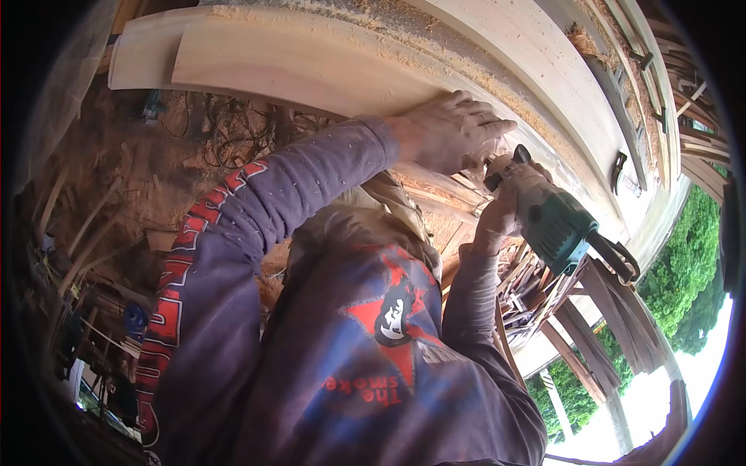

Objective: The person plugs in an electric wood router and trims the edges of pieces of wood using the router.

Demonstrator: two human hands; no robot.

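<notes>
Teal-bodied power tool with a grey and black front end (556, 229) sits in the right hand (503, 210), just off the near edge of a long, pale wooden board (256, 66), and from where I stand I can't tell whether it touches the wood. The right fingers are wrapped round its grey neck, a grip that probably keeps the front end under control. Its long axis runs aslant, nose toward the left hand (451, 136) and the board, tail out to the right, where a black loop (622, 260), perhaps its cord, hangs clear of the work. The left hand lies over the board close to the nose, its fingers slightly spread and reaching toward the tool, presumably to steady the wood. Loose sawdust (311, 15) lies along the boards beyond.
</notes>
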